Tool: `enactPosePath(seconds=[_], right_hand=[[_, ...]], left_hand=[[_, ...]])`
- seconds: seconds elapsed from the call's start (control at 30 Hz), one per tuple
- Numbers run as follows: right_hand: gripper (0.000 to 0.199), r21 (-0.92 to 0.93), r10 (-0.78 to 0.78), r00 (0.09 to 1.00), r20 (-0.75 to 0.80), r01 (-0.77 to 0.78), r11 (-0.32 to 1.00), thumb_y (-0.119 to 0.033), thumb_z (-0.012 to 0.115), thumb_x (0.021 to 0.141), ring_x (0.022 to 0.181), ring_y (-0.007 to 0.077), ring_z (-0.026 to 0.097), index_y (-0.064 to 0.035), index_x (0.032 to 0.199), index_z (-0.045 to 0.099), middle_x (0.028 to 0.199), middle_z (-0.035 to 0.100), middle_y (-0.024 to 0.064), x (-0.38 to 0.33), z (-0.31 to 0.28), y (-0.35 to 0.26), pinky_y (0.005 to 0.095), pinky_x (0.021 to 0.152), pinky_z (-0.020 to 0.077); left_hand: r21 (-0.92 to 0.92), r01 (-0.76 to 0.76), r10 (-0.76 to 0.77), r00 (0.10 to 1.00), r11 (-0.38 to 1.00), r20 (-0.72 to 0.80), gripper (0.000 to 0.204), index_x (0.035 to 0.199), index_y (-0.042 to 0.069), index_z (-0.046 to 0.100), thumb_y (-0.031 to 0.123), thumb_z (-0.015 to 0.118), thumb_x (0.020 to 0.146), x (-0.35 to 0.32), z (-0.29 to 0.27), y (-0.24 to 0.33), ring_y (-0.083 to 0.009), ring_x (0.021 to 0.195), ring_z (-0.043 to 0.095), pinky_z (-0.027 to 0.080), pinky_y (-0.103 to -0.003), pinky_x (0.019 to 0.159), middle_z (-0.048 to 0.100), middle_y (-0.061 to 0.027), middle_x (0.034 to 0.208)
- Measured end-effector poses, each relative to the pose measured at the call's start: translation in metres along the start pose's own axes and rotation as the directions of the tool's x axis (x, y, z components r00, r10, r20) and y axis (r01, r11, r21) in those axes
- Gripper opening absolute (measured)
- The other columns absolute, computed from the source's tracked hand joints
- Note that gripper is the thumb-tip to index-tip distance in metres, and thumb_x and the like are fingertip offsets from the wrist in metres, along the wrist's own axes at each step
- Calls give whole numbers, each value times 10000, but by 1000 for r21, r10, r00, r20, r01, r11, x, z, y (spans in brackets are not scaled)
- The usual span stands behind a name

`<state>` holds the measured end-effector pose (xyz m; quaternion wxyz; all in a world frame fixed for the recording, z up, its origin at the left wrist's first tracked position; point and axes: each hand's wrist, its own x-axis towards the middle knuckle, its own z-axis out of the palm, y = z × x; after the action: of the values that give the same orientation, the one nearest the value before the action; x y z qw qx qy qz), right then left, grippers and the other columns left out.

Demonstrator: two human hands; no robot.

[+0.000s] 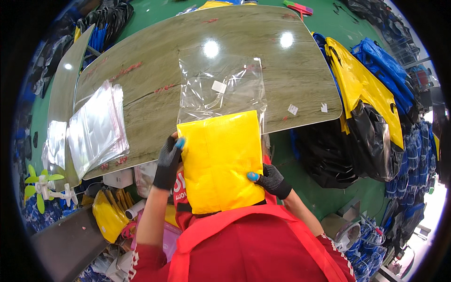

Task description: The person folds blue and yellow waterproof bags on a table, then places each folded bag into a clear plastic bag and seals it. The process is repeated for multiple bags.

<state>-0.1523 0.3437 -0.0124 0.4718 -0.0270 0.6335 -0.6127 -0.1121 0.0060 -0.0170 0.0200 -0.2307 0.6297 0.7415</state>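
held between left hand [167, 159] and right hand [273, 181]: a folded yellow sheet [221, 160], very bright, of almost square form, with broad face turned upward. on this face, a faint crease running down about the middle, a fine woven-looking texture, soft wrinkles and some small shiny places; upper edge rather straight, slightly tilted.

left hand, gloved in dotted black, closed on the left edge, with blue-tipped thumb near the upper corner; fingers hidden behind. right hand, gloved alike, closed on the opposite edge but lower, with blue-tipped thumb lying on the yellow face; fingers mostly hidden too.

just beyond both hands, a clear bag [221, 98] flat on the table [296, 70], partly covered by the yellow upper edge. to the left of the left hand, a pile of clear bags [99, 131]. nearer to the body than both hands, a red apron [235, 235].
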Motion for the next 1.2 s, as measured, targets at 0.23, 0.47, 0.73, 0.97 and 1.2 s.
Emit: enactPosePath(seconds=[0.23,0.47,0.73,0.97,1.2], right_hand=[[627,158,-317,929,-189,348,924,-274,759,834,1052,180,604,3,1326,486,1192,627,88,5,-7,-34,318,897,506],[606,-77,45,991,-128,-55,996,-230,780,816,1048,175,608,-18,1309,497,1151,650,84,-24,44,12,316,911,493],[501,103,28,967,-253,-1,995,-291,744,860,978,117,634,-10,1243,584,1069,688,101,-20,45,11,280,843,512],[585,191,-129,989,72,113,975,-270,719,879,1090,160,583,-25,1352,478,1241,607,87,5,11,-65,307,935,481],[661,224,-113,985,-128,140,965,-264,708,881,1190,192,538,-15,1412,403,1322,554,102,3,38,-64,331,1005,445]], left_hand=[[-219,321,-263,930,921,257,606,1399,53,431,161,705,869,-55,29,-16,-199,1140,568,449,-336,975,574,-75,1290],[69,180,-189,967,981,169,669,1399,30,404,236,720,848,-111,10,-33,-184,1167,522,426,-326,979,553,-74,1289],[41,-196,188,970,980,153,618,1398,42,399,231,682,882,-50,1,-20,-240,1136,590,469,-353,952,617,-81,1227],[77,60,-84,931,995,356,590,1303,5,524,255,764,825,-35,7,19,-157,1091,577,477,-304,922,603,-77,1229],[-241,184,-117,956,953,268,618,1337,23,500,222,769,817,-44,12,26,-185,1144,551,441,-322,983,593,-63,1251]])
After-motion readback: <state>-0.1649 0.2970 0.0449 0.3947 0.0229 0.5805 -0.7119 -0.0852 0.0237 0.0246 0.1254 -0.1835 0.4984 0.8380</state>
